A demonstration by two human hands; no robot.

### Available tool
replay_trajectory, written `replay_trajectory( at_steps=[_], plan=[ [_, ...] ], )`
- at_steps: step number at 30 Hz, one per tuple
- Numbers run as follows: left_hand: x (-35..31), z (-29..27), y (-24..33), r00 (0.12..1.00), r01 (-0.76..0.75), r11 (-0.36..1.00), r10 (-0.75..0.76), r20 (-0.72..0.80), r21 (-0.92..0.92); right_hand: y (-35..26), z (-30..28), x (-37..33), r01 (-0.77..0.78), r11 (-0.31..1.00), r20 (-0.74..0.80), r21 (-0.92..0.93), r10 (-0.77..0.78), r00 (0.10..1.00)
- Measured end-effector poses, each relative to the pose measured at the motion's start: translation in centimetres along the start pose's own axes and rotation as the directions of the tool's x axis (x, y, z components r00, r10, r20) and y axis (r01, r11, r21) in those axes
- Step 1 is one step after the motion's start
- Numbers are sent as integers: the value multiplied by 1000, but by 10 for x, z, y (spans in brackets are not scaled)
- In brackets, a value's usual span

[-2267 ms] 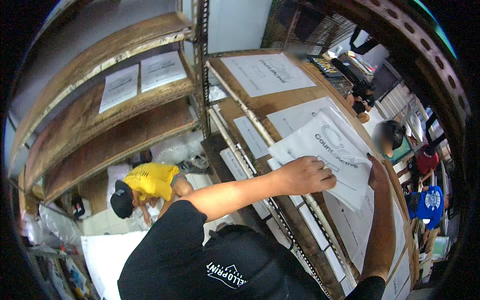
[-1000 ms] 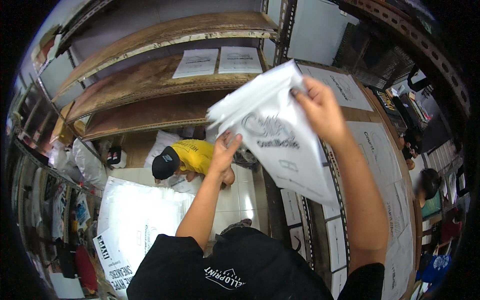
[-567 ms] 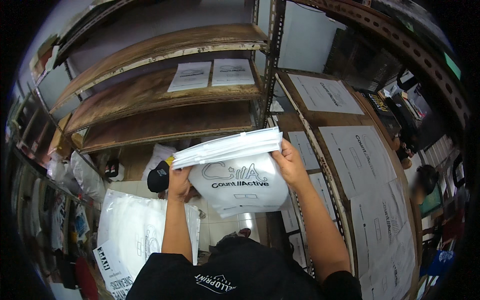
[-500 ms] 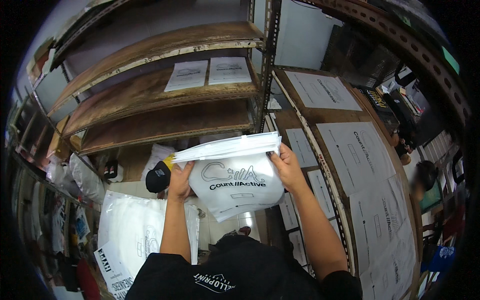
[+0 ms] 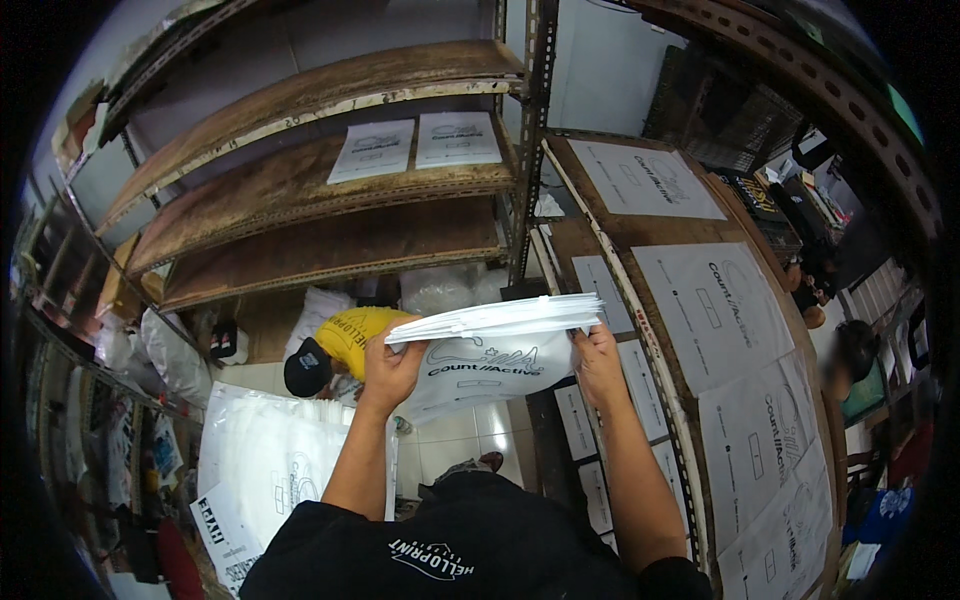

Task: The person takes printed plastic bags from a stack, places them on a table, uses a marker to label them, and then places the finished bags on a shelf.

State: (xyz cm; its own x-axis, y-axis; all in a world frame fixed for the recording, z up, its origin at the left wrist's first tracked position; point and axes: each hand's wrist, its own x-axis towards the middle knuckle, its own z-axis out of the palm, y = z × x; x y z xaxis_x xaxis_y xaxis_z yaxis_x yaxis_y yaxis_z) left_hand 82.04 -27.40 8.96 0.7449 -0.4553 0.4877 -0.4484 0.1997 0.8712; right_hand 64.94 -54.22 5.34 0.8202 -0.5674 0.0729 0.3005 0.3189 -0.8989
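Note:
Between my two hands I hold a stack of white plastic zip bags (image 5: 500, 362) by its upper corners. Their thick layered top edges face up, and the printed front hangs down below. My left hand (image 5: 393, 370) is closed on the left corner, thumb in front. At the right corner, my right hand (image 5: 598, 366) pinches the edges with its fingers. Below and left of my left forearm, a larger clear bag (image 5: 250, 450) holds more white bags. Similar printed bags (image 5: 458, 138) lie flat in two places on the shelf ahead.
Wooden shelves (image 5: 300, 80) on a perforated metal frame stand ahead. To the right, another rack (image 5: 625, 232) carries several printed white bags (image 5: 700, 300) laid flat. A person in a yellow shirt (image 5: 355, 338) and dark cap bends low beyond my left hand. Other people are at the far right.
Both my hands have shifted right with the stack, and its printed front is tilted further away. More of the yellow-shirted person now shows behind my left hand.

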Motion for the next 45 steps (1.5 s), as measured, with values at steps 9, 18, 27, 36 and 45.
replay_trajectory(
  at_steps=[9, 18, 27, 36, 45],
  plan=[
    [21, 15, 98, 981, -139, 948, 93, 168, 287, 10, -18, -13, 77, 991, -58, -109, -84, 995],
    [158, -9, 125, 996, -83, 984, 79, 31, 157, 2, -7, -25, 49, 948, -17, -313, -57, 998],
    [460, -73, 78, 981, -192, 979, 190, -24, -76, 28, -10, 1, -167, 878, -10, -448, 182, 983],
    [727, -151, -79, 918, 29, 955, -142, -370, -294, 57, -16, 44, -327, 856, -193, -400, 270, 943],
    [782, -246, -220, 604, 370, 923, -155, -782, 103, 60, -9, 88, -453, 730, -240, -511, 385, 891]
  ],
)
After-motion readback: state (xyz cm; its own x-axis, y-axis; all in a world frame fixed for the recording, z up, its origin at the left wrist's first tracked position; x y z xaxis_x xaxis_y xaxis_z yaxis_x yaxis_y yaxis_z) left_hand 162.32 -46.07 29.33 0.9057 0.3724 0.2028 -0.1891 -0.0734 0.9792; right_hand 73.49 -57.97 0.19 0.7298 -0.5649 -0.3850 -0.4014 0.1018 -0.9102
